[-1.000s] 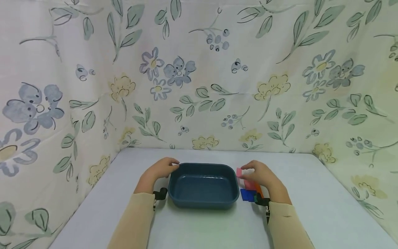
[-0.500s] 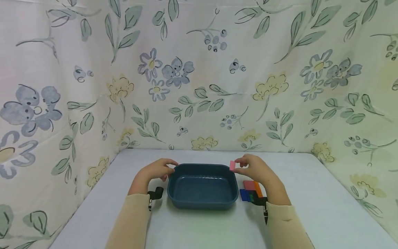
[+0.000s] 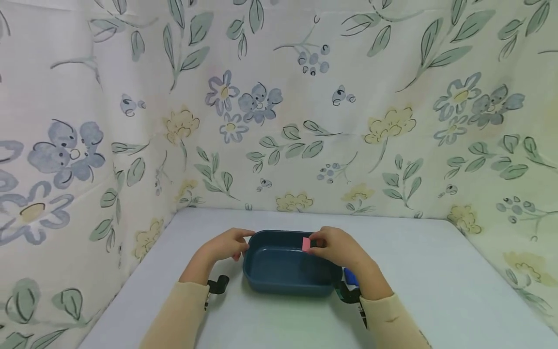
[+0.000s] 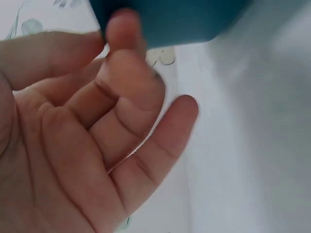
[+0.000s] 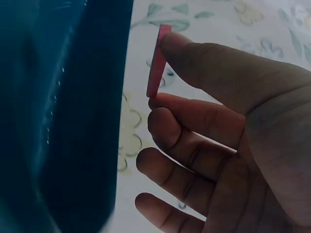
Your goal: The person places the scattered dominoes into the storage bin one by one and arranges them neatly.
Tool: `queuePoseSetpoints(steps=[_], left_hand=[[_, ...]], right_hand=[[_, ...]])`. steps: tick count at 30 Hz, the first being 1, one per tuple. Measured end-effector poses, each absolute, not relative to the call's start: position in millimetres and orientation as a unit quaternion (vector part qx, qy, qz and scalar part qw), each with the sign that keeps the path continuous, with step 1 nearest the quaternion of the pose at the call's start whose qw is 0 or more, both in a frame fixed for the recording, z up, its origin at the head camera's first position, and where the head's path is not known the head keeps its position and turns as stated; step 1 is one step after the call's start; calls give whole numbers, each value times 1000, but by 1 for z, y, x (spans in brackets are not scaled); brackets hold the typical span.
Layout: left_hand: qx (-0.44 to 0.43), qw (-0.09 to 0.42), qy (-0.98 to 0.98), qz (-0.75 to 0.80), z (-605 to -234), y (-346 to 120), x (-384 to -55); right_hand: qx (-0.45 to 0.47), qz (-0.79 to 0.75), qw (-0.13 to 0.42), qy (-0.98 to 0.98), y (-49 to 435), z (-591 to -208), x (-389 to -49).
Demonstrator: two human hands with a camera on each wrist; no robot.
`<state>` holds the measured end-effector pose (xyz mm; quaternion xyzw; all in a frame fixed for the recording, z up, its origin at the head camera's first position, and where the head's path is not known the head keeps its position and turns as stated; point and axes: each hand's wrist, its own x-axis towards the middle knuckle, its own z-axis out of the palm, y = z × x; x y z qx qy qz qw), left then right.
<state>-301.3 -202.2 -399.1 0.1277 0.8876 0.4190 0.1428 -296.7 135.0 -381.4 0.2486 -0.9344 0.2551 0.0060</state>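
Note:
A dark teal rectangular tub (image 3: 287,290) stands on the white table. Between the thumb and index finger of my right hand (image 3: 337,247) a small flat pink block (image 3: 306,245) is pinched. In the head view that block overlaps the right part of the tub's inside; the right wrist view shows the thin pink block (image 5: 156,63) edge-on beside the dark tub wall (image 5: 92,97). My left hand (image 3: 222,246) is at the tub's left rim, thumb and index finger apart and touching it. In the left wrist view its other fingers (image 4: 141,116) bend loosely below the tub.
A blue block (image 3: 350,277) lies on the table right of the tub, partly behind my right forearm, which hides the other pieces there. The white table (image 3: 436,291) runs back to a flowered curtain (image 3: 279,169).
My right hand has lifted the pink block from the tub's right side and carried it left over the tub. My left hand stays at the left rim; the view has shifted slightly.

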Motion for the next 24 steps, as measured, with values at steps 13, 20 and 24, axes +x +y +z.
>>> queuePoseSetpoints(steps=[13,20,24], left_hand=[[126,125,879,442,-410,-191,-290],[130,118,897,406,-408,-195,-290],[136,120,900,396,-410,-196,-290]], right_hand=[[293,159,3,-943,89,-394,-288],[285,141,0,-948,52,-395,-289],[267,117,-3,-957,31,-402,-291]])
